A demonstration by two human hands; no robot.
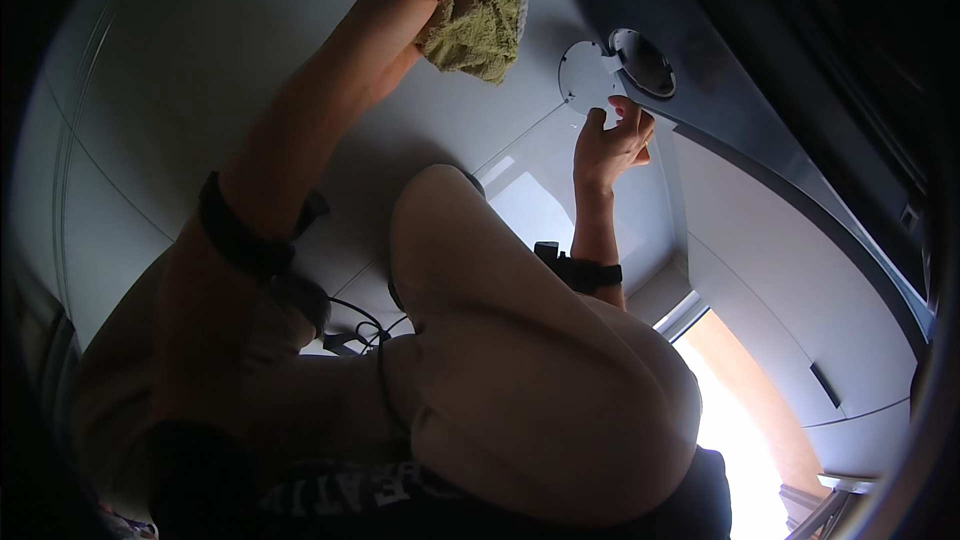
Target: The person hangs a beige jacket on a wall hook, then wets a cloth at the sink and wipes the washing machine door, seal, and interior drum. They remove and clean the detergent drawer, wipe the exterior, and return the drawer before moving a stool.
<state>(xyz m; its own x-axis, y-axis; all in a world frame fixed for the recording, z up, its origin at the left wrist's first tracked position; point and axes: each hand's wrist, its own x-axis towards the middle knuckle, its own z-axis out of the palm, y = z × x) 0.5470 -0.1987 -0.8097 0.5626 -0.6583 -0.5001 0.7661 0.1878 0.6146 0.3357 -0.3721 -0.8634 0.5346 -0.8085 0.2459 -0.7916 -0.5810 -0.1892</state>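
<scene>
My left hand (442,11) is closed on a crumpled olive-green cloth (484,19) at the top of the view. To the right, my right hand (615,139) is raised with bent fingers, thumb and index finger apart, and nothing visible between them. Its fingertips are at the lower edge of a round pale disc (585,75); whether they touch it is unclear. A small bracket links that disc to a round dark piece (643,64) on a dark sloping panel (705,67).
Large pale tiles (225,37) lie under the bent legs (525,360). Pale cabinet fronts with a black handle (826,385) stand at right, near a bright opening (727,405). A black cable (381,367) runs by the legs. Both forearms wear black straps.
</scene>
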